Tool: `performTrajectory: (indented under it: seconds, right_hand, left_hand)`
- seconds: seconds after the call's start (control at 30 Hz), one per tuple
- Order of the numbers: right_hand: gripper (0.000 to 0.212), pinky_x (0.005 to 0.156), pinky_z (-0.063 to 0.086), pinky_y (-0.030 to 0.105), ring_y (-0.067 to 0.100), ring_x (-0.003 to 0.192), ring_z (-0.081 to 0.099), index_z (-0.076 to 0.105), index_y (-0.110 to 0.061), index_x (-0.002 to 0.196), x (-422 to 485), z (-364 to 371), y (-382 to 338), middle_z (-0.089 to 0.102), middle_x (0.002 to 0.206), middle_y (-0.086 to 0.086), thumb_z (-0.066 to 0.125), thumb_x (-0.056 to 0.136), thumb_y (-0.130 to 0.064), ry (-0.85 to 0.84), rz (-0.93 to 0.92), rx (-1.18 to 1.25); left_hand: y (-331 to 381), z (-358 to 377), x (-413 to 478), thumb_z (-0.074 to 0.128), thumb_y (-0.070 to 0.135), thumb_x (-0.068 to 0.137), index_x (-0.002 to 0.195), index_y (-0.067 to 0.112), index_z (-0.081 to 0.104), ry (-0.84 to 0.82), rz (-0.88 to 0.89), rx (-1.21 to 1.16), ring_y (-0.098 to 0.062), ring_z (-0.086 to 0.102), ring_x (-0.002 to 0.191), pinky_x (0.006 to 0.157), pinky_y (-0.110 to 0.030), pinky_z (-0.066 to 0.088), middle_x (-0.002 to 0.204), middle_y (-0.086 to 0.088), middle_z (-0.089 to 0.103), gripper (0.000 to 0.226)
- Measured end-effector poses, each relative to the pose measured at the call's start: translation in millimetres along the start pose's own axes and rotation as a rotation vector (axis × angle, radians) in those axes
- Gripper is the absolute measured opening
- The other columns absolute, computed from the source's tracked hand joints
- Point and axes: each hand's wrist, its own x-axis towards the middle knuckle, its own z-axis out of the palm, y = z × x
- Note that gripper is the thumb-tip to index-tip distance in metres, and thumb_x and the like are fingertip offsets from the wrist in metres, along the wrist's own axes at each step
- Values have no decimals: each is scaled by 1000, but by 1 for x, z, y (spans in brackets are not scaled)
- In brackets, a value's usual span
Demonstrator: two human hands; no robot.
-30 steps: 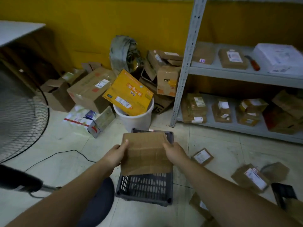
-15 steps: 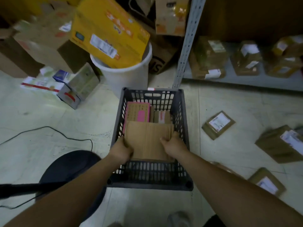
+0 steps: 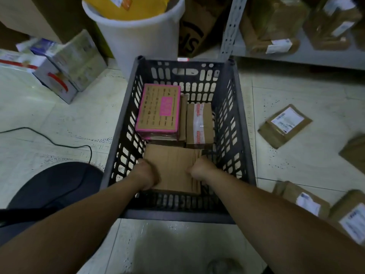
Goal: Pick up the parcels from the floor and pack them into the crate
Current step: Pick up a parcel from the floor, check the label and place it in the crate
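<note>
**Clerk:** Item one, the container?

**Checker:** Dark grey perforated plastic crate (image 3: 242, 123), centre of the frame, standing on the pale tiled floor (image 3: 296, 86).

**Clerk:** Contents?

**Checker:** Three visible entries. Flat plain brown cardboard parcel (image 3: 173, 165), lying in the near half of the crate. Pink-edged brown cardboard box (image 3: 159, 107), far left, on top of other packets. Small brown cardboard box with clear tape (image 3: 199, 123), far right, just beside the pink-edged one.

**Clerk:** Hands?

**Checker:** Both inside the crate. Left hand (image 3: 145, 175): fingers curled round the left edge of the flat parcel. Right hand (image 3: 201, 171): fingers curled at its right edge, knuckles up. Each has hold of that parcel; whether it rests fully on the bottom, I cannot tell.

**Clerk:** Stock on the floor?

**Checker:** Brown padded parcel with white label (image 3: 284, 125), right of the crate, apart from it. Two more labelled brown parcels (image 3: 302, 198) at lower right, touching each other.

**Clerk:** Surroundings?

**Checker:** White plastic bucket (image 3: 138, 40) just behind the crate, a yellow carton (image 3: 126, 6) sticking out of it. Grey metal shelf upright (image 3: 230, 26) at upper right, wrapped parcels on the shelf beside it. White-and-red printed cartons (image 3: 53, 76) at upper left. Black cable (image 3: 49, 139) across the tiles at left.
</note>
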Motion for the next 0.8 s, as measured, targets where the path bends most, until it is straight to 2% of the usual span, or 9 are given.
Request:
performTrajectory:
  seconds: [0.1, 0.2, 0.27, 0.33, 0.4, 0.5, 0.57, 0.63, 0.8]
  right_hand:
    - [52, 75, 50, 30, 25, 108, 57, 41, -9, 141, 12, 4, -2, 53, 130, 12, 54, 93, -23, -5, -3, 2]
    - [46, 74, 52, 31, 26, 106, 58, 46, -8, 136, 21, 5, -3, 55, 126, 12, 55, 92, -19, 30, -17, -2]
    - [41, 79, 53, 32, 27, 107, 59, 48, -7, 132, 23, 5, -3, 56, 125, 13, 54, 93, -16, 57, -21, -14]
    - [42, 84, 54, 34, 29, 109, 59, 46, -5, 133, 26, 8, -1, 55, 127, 15, 52, 92, -13, 71, -26, -24]
    - [45, 85, 52, 35, 30, 113, 57, 41, -5, 137, 27, 11, -1, 52, 131, 16, 50, 93, -10, 81, -23, -15]
    - [47, 88, 52, 35, 29, 114, 56, 38, -6, 139, 31, 13, -1, 51, 132, 15, 50, 94, -10, 84, -3, 17]
    - [47, 85, 51, 34, 28, 112, 56, 37, -6, 140, 32, 13, -1, 51, 131, 14, 48, 94, -9, 85, -4, 45]
    - [52, 81, 49, 32, 28, 110, 56, 34, -8, 143, 33, 13, 0, 52, 130, 14, 45, 93, -8, 92, -4, 85]
    - [53, 94, 49, 37, 28, 118, 53, 30, -9, 146, 33, 10, 1, 48, 136, 13, 42, 94, -8, 141, -6, 88]
  left_hand:
    - [5, 3, 7, 44, 0, 90, 128, -2, 51, -3, -21, 24, -57, 43, 118, 96, -63, 35, 135, -33, 42, 38]
    - [8, 7, 17, 42, 4, 93, 141, -10, 27, 29, -37, 99, -61, 22, 130, 109, -58, 26, 144, -42, 18, 52]
    - [10, 7, 14, 43, 8, 95, 142, -15, 15, 23, -62, 67, -55, 24, 133, 112, -49, 28, 146, -39, 14, 60]
    - [5, 8, 12, 51, 14, 93, 143, -9, 18, 50, -9, 67, -42, 33, 134, 108, -40, 32, 147, -31, 23, 64]
    - [1, 9, 14, 59, 22, 88, 143, -1, 23, 56, 93, 153, -40, 35, 133, 107, -40, 33, 147, -25, 26, 70]
    - [-3, 12, 15, 66, 37, 83, 148, -2, 5, 4, 153, 234, -48, 10, 140, 115, -48, 23, 152, -30, 1, 97]
    - [-7, 13, 19, 69, 36, 81, 149, 3, -8, 36, 169, 276, -40, -5, 145, 117, -50, 16, 155, -24, -14, 108]
    - [-7, 16, 22, 62, 30, 86, 149, 5, -11, 83, 220, 338, -35, -7, 146, 117, -50, 15, 156, -20, -15, 100]
    - [-5, 15, 25, 51, 22, 93, 148, 3, -12, 125, 252, 391, -37, -5, 145, 116, -48, 14, 155, -23, -14, 86]
